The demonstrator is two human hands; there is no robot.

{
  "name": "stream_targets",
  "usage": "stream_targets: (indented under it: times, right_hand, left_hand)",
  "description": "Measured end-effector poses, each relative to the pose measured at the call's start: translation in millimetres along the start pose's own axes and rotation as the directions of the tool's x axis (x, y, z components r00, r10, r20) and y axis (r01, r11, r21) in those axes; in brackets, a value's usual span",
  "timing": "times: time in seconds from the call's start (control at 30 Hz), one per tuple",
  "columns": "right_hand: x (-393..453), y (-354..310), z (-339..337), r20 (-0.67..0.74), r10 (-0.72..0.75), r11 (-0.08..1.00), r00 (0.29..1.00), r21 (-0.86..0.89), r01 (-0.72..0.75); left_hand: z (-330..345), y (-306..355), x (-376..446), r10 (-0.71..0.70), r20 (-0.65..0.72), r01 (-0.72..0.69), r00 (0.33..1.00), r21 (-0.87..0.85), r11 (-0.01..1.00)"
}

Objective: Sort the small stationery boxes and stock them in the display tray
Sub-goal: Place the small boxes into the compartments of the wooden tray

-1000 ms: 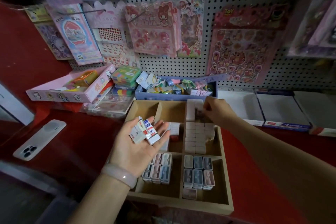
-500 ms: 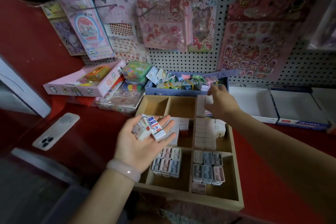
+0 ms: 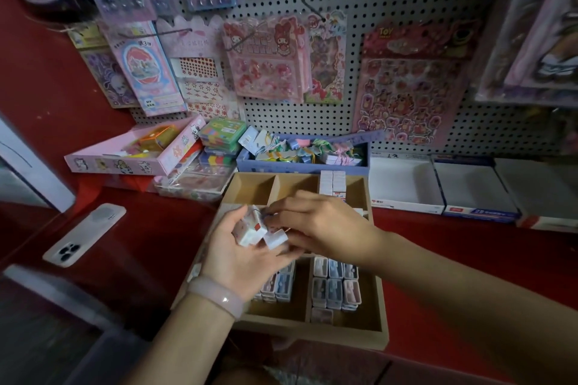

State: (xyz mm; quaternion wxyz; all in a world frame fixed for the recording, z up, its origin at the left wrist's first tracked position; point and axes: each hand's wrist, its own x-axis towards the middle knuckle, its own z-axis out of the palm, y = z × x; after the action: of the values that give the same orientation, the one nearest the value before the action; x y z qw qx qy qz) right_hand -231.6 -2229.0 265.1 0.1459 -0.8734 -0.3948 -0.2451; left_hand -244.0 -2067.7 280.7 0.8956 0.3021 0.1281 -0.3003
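The wooden display tray [image 3: 312, 336] lies on the red counter, split into compartments. White boxes [image 3: 332, 183] stand in its back right section, and pastel boxes [image 3: 336, 287] fill the front ones. Above the tray's middle, my left hand [image 3: 240, 256] is palm up and cups a few small white boxes [image 3: 250, 230], its thumb against their side. My right hand [image 3: 319, 222] reaches across from the right, and its fingertips pinch one white box [image 3: 276, 239] at the edge of that pile. The hands hide the tray's middle row.
A white phone [image 3: 83, 234] lies face down at the left. Behind the tray stand a blue bin of clips [image 3: 300, 166], a pink carton [image 3: 125, 162] and stacked colourful packs [image 3: 222, 131]. Empty white cartons [image 3: 406, 194] sit at the right. Sticker packs [image 3: 413, 81] hang on the pegboard.
My right hand has left the back right compartment and come down to the boxes in my left palm. My left hand has closed slightly around them.
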Motion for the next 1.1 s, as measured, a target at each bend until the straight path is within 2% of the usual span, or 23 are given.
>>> stream_targets:
  times: [0.1, 0.17, 0.23, 0.3, 0.37, 0.47, 0.53, 0.63, 0.87, 1.03, 1.1]
  right_hand:
    - [-1.2, -4.5, -19.1, -0.007, 0.046, 0.991, 0.999, 0.125, -0.045]
    - [-3.6, 3.5, -32.6, -0.065, 0.209, 0.951, 0.976, 0.247, -0.187]
    - [-8.9, 23.2, -40.2, -0.140, 0.476, 0.849, 0.868, 0.331, -0.412]
    - [-17.6, 50.9, -39.9, -0.123, 0.681, 0.722, 0.722, 0.279, -0.633]
    - [-28.4, 77.1, -30.9, -0.026, 0.790, 0.612, 0.613, 0.094, -0.785]
    - [-37.7, 98.5, -10.1, 0.128, 0.857, 0.506, 0.499, -0.032, -0.862]
    - [-37.4, 100.7, 2.3, 0.189, 0.855, 0.506, 0.483, -0.098, -0.857]
    - [-33.8, 100.2, 16.9, 0.210, 0.841, 0.534, 0.499, -0.165, -0.830]
    - [-28.7, 103.5, 31.1, 0.216, 0.882, 0.444, 0.418, -0.087, -0.892]
    - [-27.7, 109.6, 31.5, 0.287, 0.879, 0.436, 0.380, -0.163, -0.885]
    - [-22.1, 105.8, 19.3, 0.247, 0.884, 0.444, 0.396, -0.186, -0.876]
  left_hand:
    - [0.8, 2.7, -2.4, -0.017, -0.026, 0.018, 1.000, 0.039, 0.999]
    - [-2.5, 6.9, -1.2, 0.006, -0.064, -0.003, 0.998, 0.049, 0.999]
    - [-6.1, 9.6, 0.2, 0.010, -0.107, -0.004, 0.994, 0.056, 0.998]
    - [-7.8, 10.1, 0.5, 0.013, -0.142, 0.000, 0.990, 0.091, 0.996]
    - [-8.9, 9.1, 2.0, 0.021, -0.165, -0.002, 0.986, 0.112, 0.994]
    - [-11.2, 8.6, 4.1, 0.024, -0.175, -0.006, 0.984, 0.101, 0.995]
    - [-14.5, 9.8, 4.6, 0.022, -0.161, -0.005, 0.987, 0.103, 0.995]
    - [-19.9, 12.4, 2.2, 0.012, -0.128, 0.002, 0.992, 0.112, 0.994]
    - [-28.4, 13.8, 0.4, 0.004, -0.132, 0.011, 0.991, 0.114, 0.993]
    - [-26.2, 16.7, -6.7, 0.003, -0.127, 0.009, 0.992, 0.098, 0.995]
    - [-26.7, 21.6, -13.5, 0.006, -0.118, 0.008, 0.993, 0.116, 0.993]
